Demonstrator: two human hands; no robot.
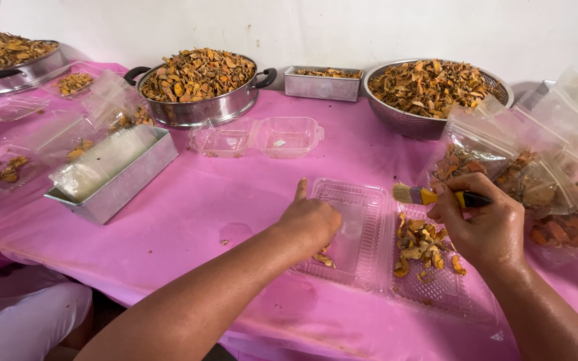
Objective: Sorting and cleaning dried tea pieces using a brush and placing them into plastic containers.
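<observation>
An open clear plastic clamshell box (362,200) lies on the pink table cover (195,214) in front of me. Its right half holds a small heap of dried orange-brown slices (421,246); a few slices (323,258) lie on the left half. My left hand (310,224) rests on the left half, fingers curled over those slices, index finger pointing up. My right hand (483,224) grips a small brush (429,196) with pale bristles, a yellow ferrule and a black handle, held just above the heap.
A steel pot (199,107), a mesh colander (396,113) and another pan (15,73), all full of dried slices, stand along the wall with a small steel tin (321,85). Filled clear bags (543,187) lie right. A steel tray (118,184) and empty clamshells (257,137) lie left.
</observation>
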